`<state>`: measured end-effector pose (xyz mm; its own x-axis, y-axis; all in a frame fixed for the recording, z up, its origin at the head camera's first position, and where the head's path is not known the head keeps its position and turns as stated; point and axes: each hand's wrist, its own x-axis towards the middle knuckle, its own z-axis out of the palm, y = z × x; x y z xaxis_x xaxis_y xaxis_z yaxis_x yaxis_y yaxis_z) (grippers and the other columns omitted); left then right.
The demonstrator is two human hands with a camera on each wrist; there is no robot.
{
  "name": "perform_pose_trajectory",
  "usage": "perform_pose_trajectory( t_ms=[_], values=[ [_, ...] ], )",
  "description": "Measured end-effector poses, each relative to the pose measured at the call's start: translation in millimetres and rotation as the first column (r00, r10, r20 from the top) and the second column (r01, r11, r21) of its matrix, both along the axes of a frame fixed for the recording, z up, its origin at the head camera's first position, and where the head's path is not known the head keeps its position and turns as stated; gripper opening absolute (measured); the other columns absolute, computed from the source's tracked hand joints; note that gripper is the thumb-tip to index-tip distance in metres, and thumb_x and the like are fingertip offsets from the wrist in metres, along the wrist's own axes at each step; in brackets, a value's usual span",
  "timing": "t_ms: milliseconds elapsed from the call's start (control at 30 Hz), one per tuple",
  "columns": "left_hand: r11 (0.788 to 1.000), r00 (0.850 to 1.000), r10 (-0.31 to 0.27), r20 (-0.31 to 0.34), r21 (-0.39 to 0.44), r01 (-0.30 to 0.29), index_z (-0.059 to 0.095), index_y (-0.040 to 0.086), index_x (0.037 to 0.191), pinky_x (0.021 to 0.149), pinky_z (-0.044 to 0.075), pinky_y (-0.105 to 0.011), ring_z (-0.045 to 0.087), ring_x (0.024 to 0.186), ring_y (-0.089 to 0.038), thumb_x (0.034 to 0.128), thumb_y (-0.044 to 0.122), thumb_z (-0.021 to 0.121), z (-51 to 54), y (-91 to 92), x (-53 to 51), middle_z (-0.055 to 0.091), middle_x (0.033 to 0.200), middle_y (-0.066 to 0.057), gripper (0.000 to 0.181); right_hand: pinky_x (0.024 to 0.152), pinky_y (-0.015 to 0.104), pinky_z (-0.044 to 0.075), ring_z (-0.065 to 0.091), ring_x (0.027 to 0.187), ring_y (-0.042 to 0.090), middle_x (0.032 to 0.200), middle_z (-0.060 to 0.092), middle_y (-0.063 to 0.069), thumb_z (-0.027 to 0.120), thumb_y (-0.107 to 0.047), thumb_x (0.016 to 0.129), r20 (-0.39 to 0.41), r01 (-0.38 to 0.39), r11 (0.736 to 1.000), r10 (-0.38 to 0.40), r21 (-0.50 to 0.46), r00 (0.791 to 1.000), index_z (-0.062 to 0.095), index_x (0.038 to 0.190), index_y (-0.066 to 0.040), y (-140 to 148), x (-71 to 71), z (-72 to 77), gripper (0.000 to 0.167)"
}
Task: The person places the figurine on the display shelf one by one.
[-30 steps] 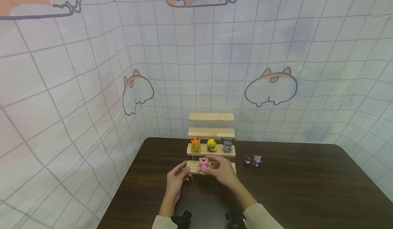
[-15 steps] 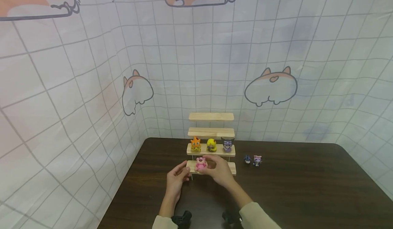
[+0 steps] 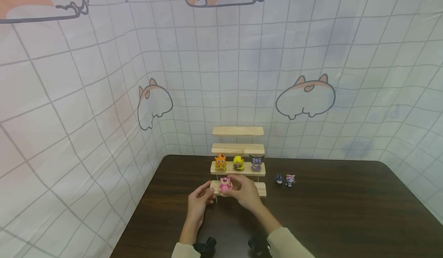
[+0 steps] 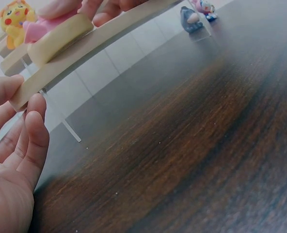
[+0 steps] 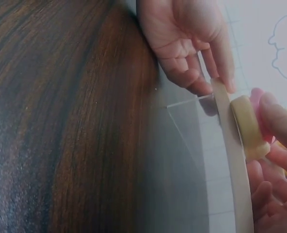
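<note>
My right hand (image 3: 247,192) grips a pink bear figurine (image 3: 225,185) from its right side, on the bottom step of a wooden display stand (image 3: 262,189). A pale yellow base (image 5: 247,126) under the bear sits on the board in the right wrist view. At the board's left end, my left hand (image 3: 198,203) pinches the wood, thumb (image 4: 5,92) above and fingers below. On the step behind stand an orange-and-yellow figurine (image 3: 220,162), a yellow-haired one (image 3: 238,163) and a purple one with dark ears (image 3: 256,163).
Two bare steps rise at the back, the top one (image 3: 238,131) highest. A small dark blue figurine (image 3: 278,179) and a pink-and-white one (image 3: 290,180) stand on the dark wood table (image 3: 332,212), right of the stand. A grid-patterned cloth (image 3: 235,65) hangs behind.
My right hand has shifted the pink bear a little to the left along the bottom step, toward my left hand. The left hand stays at the board's end.
</note>
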<state>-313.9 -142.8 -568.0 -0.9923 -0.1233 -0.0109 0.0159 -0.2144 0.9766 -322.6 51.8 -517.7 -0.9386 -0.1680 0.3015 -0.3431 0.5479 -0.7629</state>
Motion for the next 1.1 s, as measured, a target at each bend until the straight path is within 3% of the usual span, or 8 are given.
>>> perform_pose_trajectory(
  t_ms=[333, 633, 967, 1100],
  values=[
    [1.000, 1.000, -0.003, -0.011, -0.004, 0.003, 0.061, -0.001, 0.138, 0.067, 0.057, -0.021, 0.068, 0.077, -0.009, 0.0967, 0.017, 0.072, -0.9, -0.3, -0.7, 0.074, 0.092, 0.002, 0.047, 0.073, 0.035, 0.051, 0.066, 0.086, 0.023, 0.117, 0.076, 0.010, 0.087, -0.036, 0.081, 0.038, 0.035, 0.999, -0.035, 0.012, 0.999, 0.072, 0.126, -0.012, -3.8, 0.0, 1.8, 0.053],
    [1.000, 1.000, 0.004, -0.010, -0.009, -0.004, 0.062, -0.001, 0.138, 0.067, 0.057, -0.021, 0.068, 0.076, -0.009, 0.0966, 0.016, 0.072, -1.4, -0.6, -0.8, 0.074, 0.092, 0.003, 0.046, 0.060, 0.027, 0.042, 0.053, 0.068, 0.011, 0.084, 0.070, -0.001, 0.088, -0.039, 0.079, 0.050, 0.092, 0.996, -0.093, 0.019, 0.994, 0.073, 0.120, -0.014, -8.4, 2.1, 4.2, 0.050],
    [1.000, 1.000, -0.004, -0.007, 0.013, 0.004, 0.062, -0.001, 0.138, 0.067, 0.057, -0.021, 0.068, 0.076, -0.009, 0.0963, 0.016, 0.073, -2.8, -0.2, -2.2, 0.074, 0.092, 0.003, 0.046, 0.065, 0.028, 0.046, 0.058, 0.075, 0.011, 0.107, 0.077, 0.004, 0.087, -0.039, 0.080, 0.051, 0.042, 0.999, -0.042, -0.003, 0.998, 0.072, 0.123, -0.014, -2.8, 2.5, 1.4, 0.051],
    [1.000, 1.000, -0.005, -0.006, 0.018, 0.005, 0.062, -0.001, 0.138, 0.067, 0.057, -0.021, 0.068, 0.076, -0.008, 0.0963, 0.015, 0.073, -2.6, -0.4, -1.7, 0.074, 0.093, 0.004, 0.046, 0.063, 0.028, 0.044, 0.056, 0.072, 0.012, 0.104, 0.077, 0.005, 0.087, -0.036, 0.081, 0.048, 0.035, 0.999, -0.035, 0.007, 0.998, 0.072, 0.124, -0.013, -2.3, 3.6, 2.4, 0.051]
  ],
)
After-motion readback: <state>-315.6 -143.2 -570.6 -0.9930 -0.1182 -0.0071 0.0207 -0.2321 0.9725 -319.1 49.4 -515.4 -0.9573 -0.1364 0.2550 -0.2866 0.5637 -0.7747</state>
